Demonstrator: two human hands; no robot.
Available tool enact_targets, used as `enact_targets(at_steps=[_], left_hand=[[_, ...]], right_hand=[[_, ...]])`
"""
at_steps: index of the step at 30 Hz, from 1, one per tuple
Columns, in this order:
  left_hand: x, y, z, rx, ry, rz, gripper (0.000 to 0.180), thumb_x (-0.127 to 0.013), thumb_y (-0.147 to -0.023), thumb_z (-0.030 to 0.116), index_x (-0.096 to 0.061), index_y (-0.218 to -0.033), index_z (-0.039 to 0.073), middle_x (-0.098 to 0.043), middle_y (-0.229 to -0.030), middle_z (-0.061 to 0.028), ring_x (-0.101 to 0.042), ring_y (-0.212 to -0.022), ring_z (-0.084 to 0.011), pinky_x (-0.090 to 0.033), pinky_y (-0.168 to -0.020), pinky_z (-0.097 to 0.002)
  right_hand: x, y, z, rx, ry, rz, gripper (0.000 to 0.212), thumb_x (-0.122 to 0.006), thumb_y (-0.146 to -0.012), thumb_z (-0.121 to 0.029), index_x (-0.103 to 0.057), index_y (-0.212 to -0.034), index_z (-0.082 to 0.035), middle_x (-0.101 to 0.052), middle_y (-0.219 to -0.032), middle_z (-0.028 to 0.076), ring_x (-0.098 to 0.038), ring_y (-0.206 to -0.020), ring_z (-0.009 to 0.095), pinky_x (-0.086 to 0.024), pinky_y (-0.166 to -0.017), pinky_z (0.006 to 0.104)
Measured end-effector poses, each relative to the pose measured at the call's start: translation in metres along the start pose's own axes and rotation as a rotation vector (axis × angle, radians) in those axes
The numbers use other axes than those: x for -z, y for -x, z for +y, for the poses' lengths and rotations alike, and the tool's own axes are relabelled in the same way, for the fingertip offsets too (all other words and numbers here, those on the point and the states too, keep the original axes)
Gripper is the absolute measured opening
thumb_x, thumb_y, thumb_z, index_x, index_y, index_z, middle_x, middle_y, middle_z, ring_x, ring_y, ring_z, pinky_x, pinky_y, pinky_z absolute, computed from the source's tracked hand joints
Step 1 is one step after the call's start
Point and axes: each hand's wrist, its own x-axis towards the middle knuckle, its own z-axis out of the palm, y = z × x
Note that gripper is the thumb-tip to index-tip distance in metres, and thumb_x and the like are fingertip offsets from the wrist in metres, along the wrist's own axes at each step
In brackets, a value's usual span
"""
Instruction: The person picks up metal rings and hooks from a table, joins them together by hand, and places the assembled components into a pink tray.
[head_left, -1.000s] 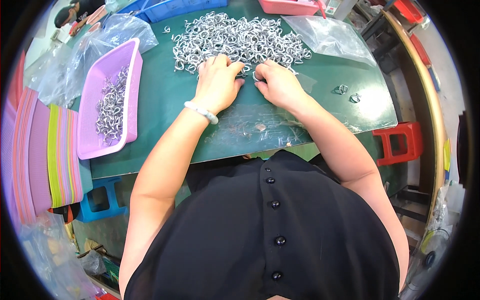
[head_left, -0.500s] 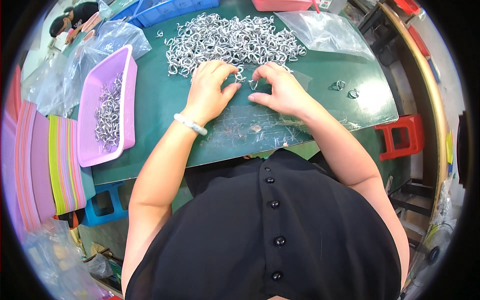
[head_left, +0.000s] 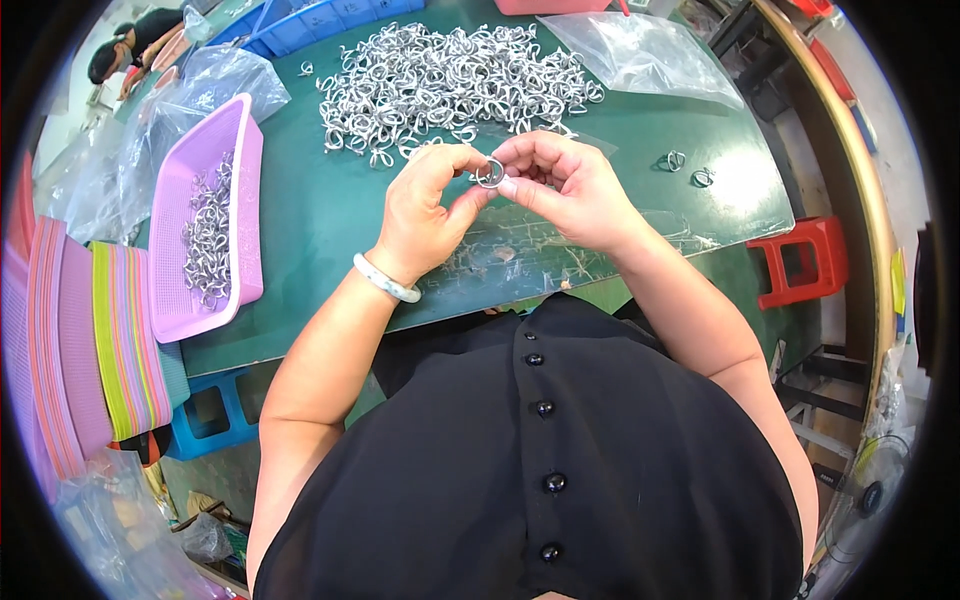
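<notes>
My left hand (head_left: pixel 425 212) and my right hand (head_left: pixel 578 195) meet above the front half of the green table. Between their fingertips they pinch a silvery metal ring (head_left: pixel 489 174). Whether it is one piece or two linked together, I cannot tell. Just beyond my hands lies a broad pile of similar bent metal rings (head_left: pixel 450 85). Left of my left arm, a tilted purple plastic basket (head_left: pixel 245 215) holds more such rings (head_left: pixel 208 240). Two or so loose rings (head_left: pixel 676 161) rest on the table to the right of my right hand.
Stacked coloured baskets (head_left: pixel 130 340) stand at the left edge. Clear plastic bags (head_left: pixel 640 60) lie on the table (head_left: pixel 330 260), with a blue bin (head_left: pixel 330 22) at the back. A red stool (head_left: pixel 805 262) is right; a blue one (head_left: pixel 215 415) is lower left. Another person (head_left: pixel 150 35) works far left.
My hands were apart near the pile, each with a metal ring at its fingertips. They have come together and slightly nearer to me, fingertips meeting at the ring.
</notes>
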Motion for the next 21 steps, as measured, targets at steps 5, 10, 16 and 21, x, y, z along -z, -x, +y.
enact_targets(at_steps=[5, 10, 16, 21], left_hand=[[-0.003, 0.002, 0.001, 0.041, 0.051, -0.02, 0.029, -0.069, -0.066, 0.001, -0.056, -0.092, 0.006, -0.06, -0.083, -0.0059, -0.057, -0.074, -0.0183, -0.046, -0.066, -0.0282], [-0.006, 0.004, 0.003, 0.091, 0.054, -0.066, 0.031, -0.071, -0.067, 0.004, -0.057, -0.094, 0.005, -0.06, -0.083, -0.0066, -0.057, -0.073, -0.0176, -0.047, -0.067, -0.0281], [0.001, 0.003, -0.005, 0.134, -0.183, -0.051, 0.027, -0.067, -0.07, 0.003, -0.059, -0.095, 0.004, -0.061, -0.083, -0.0063, -0.057, -0.076, -0.0161, -0.044, -0.069, -0.0261], [0.004, 0.001, -0.015, 0.115, -0.418, -0.068, 0.025, -0.066, -0.071, 0.006, -0.059, -0.094, 0.005, -0.058, -0.086, -0.0088, -0.056, -0.081, -0.0236, -0.045, -0.073, -0.0313]], right_hand=[[-0.001, 0.005, -0.002, 0.04, 0.09, 0.039, 0.018, -0.059, -0.079, -0.008, -0.057, -0.096, -0.002, -0.058, -0.078, 0.0, -0.048, -0.066, 0.003, -0.041, -0.062, 0.0185], [0.003, 0.011, 0.001, -0.019, -0.016, 0.069, 0.014, -0.057, -0.08, -0.005, -0.059, -0.093, -0.001, -0.059, -0.079, 0.001, -0.053, -0.071, 0.005, -0.044, -0.064, 0.0205], [0.076, 0.023, 0.015, 0.056, 0.353, 0.374, 0.012, -0.058, -0.078, -0.006, -0.061, -0.089, -0.002, -0.06, -0.076, 0.001, -0.052, -0.069, 0.006, -0.044, -0.063, 0.0205], [0.183, 0.044, 0.025, -0.006, 1.14, 0.77, 0.015, -0.055, -0.076, -0.014, -0.062, -0.087, -0.006, -0.062, -0.081, 0.014, -0.061, -0.074, 0.027, -0.048, -0.068, 0.0341]])
